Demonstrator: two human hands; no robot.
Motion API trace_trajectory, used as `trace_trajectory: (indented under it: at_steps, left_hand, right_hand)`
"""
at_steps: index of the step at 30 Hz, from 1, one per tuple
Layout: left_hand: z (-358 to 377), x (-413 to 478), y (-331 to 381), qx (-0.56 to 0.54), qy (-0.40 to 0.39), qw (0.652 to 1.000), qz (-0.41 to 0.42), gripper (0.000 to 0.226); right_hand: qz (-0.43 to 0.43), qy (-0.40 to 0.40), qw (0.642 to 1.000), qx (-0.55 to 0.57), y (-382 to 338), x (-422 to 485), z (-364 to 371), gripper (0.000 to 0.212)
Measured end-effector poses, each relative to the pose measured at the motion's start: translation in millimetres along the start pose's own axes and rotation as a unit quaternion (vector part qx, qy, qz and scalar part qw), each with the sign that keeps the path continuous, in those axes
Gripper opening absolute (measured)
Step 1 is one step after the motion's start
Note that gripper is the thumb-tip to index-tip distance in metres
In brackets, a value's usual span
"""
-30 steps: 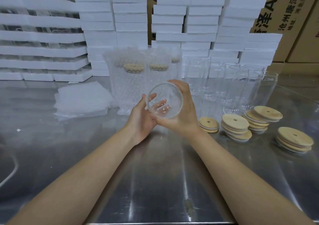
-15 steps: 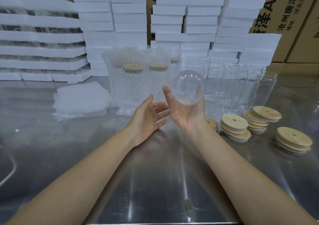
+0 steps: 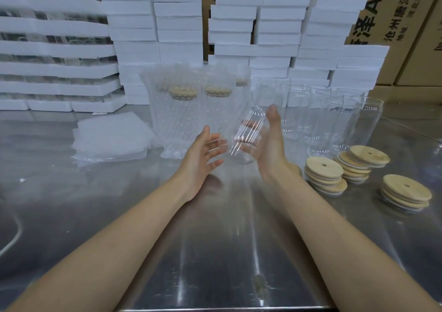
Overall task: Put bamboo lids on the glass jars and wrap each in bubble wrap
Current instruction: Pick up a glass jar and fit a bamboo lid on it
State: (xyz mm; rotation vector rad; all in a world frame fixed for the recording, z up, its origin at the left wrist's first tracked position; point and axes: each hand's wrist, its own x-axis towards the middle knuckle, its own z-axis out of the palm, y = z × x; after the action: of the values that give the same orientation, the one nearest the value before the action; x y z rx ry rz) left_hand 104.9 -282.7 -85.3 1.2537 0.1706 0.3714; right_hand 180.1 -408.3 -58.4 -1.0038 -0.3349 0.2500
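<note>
Glass jar (image 3: 246, 139), no lid, tilted and motion-blurred, in the air over the steel table (image 3: 215, 252) between both hands. It lies against the right hand (image 3: 270, 151): palm faces left, thumb straight up, fingers behind the glass and blurred, so cannot tell if they curl round it. Left hand (image 3: 203, 153) is just beside the jar, palm toward it, fingers straight and spread; contact unclear.

Behind the hands are bubble-wrapped jars (image 3: 184, 115) standing upright with bamboo lids on. A flat pile of bubble wrap sheets (image 3: 110, 137) lies to the left. A row of empty glass jars (image 3: 334, 118) stands right of the wrapped ones, with small print near the rims, too small to read. Three stacks of bamboo lids (image 3: 324, 173) with a centre hole sit at right, a fourth mostly hidden by the right wrist.

White foam boxes (image 3: 181, 24) are stacked along the back. Cardboard cartons (image 3: 387, 12) behind them have sideways print: large "AH", Chinese characters including "沧州", the rest cut off.
</note>
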Motion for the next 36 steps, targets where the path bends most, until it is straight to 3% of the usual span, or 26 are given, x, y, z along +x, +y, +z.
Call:
trace_trajectory:
  at_steps: [1, 3, 5, 7, 9, 11, 13, 15, 17, 19, 21, 23, 26, 28, 32, 34, 36]
  left_hand:
    - [0.3, -0.7, -0.3, 0.025, 0.005, 0.999, 0.028, 0.042]
    - [0.1, -3.3, -1.6, 0.104, -0.012, 0.990, 0.096, 0.055]
    - [-0.9, -6.1, -2.4, 0.151, -0.036, 0.978, 0.143, 0.069]
    - [-3.3, -5.5, -2.6, 0.167, -0.057, 0.970, 0.168, 0.081]
    - [-4.4, -3.6, -5.1, 0.209, -0.076, 0.958, 0.182, 0.099]
    - [-5.0, -2.9, -9.5, 0.246, -0.066, 0.951, 0.174, 0.109]
    - [-5.8, -1.9, -14.5, 0.234, -0.031, 0.958, 0.161, 0.103]
    - [-6.6, 0.3, -17.2, 0.218, -0.012, 0.966, 0.141, 0.094]
    - [-6.9, 2.4, -18.2, 0.217, -0.009, 0.968, 0.124, 0.091]
    - [-7.5, 3.1, -18.3, 0.216, -0.007, 0.970, 0.110, 0.091]
    - [-7.9, 2.6, -17.9, 0.222, -0.009, 0.970, 0.104, 0.090]
    - [-7.7, 1.8, -17.6, 0.238, -0.011, 0.966, 0.103, 0.091]
    - [-7.4, 1.7, -16.7, 0.254, -0.005, 0.962, 0.102, 0.093]
    - [-8.0, 2.1, -15.9, 0.253, -0.009, 0.963, 0.094, 0.094]
    - [-10.0, 3.2, -15.6, 0.243, -0.023, 0.966, 0.081, 0.098]
    - [-10.2, 3.5, -16.2, 0.238, -0.028, 0.968, 0.077, 0.097]
    - [-10.2, 3.3, -16.9, 0.237, -0.034, 0.968, 0.077, 0.094]
  right_hand:
    - [-0.072, 0.003, 0.992, -0.103, 1.0, -1.3, 0.1, 0.076]
    - [-0.210, -0.020, 0.927, -0.310, 5.5, -6.3, -0.4, 0.080]
    - [-0.269, -0.042, 0.878, -0.393, 10.7, -11.1, 1.4, 0.083]
    - [-0.266, -0.042, 0.887, -0.376, 13.3, -11.6, 4.9, 0.084]
    - [-0.266, -0.041, 0.871, -0.411, 12.2, -12.5, 7.9, 0.082]
    - [-0.233, -0.088, 0.869, -0.427, 8.4, -10.5, 4.2, 0.074]
    - [-0.172, -0.111, 0.897, -0.391, 1.0, -8.0, -1.7, 0.046]
    - [-0.145, -0.043, 0.887, -0.437, -8.3, -3.0, -7.3, 0.040]
    - [-0.118, 0.035, 0.797, -0.591, -15.8, 1.8, -17.7, 0.033]
    - [-0.033, 0.049, 0.688, -0.723, -16.6, 4.0, -27.7, 0.033]
    - [0.064, 0.015, 0.628, -0.776, -15.1, -0.5, -30.8, 0.041]
    - [0.097, -0.033, 0.602, -0.792, -12.0, -1.8, -30.6, 0.045]
    - [0.079, -0.099, 0.620, -0.775, -6.0, 1.0, -28.1, 0.051]
    - [0.070, -0.099, 0.632, -0.766, -2.9, 3.5, -28.3, 0.052]
    - [0.078, -0.057, 0.591, -0.801, -0.9, 3.8, -29.9, 0.044]
    - [0.052, -0.007, 0.626, -0.778, -3.3, 3.4, -27.9, 0.042]
    - [0.001, 0.068, 0.700, -0.711, -7.1, 5.2, -25.4, 0.047]
